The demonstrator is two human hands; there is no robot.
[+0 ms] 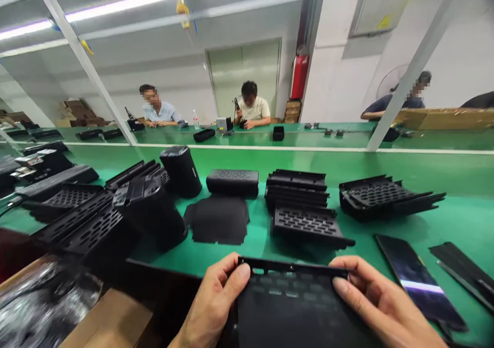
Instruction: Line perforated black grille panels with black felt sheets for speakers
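Note:
Between my hands is a black slotted panel (pixel 293 307) with a raised rim along its far edge; a dark sheet seems to cover most of its slots. My left hand (pixel 216 301) pinches the left corner, thumb on top. At the right corner my right hand (pixel 378 296) grips the same rim with its thumb. The panel's near part runs out of view. Just beyond it on the green bench lie a flat black sheet (pixel 219 219) and a stack of black perforated panels (pixel 304 219).
More perforated panels (pixel 386 193) rest at right, near a glossy dark slab (pixel 420 281) and black strips (pixel 466 271). Black speaker-like housings (pixel 150 214) stand at left. A cardboard box (pixel 111 317) with plastic wrap sits lower left. Several people work across the bench.

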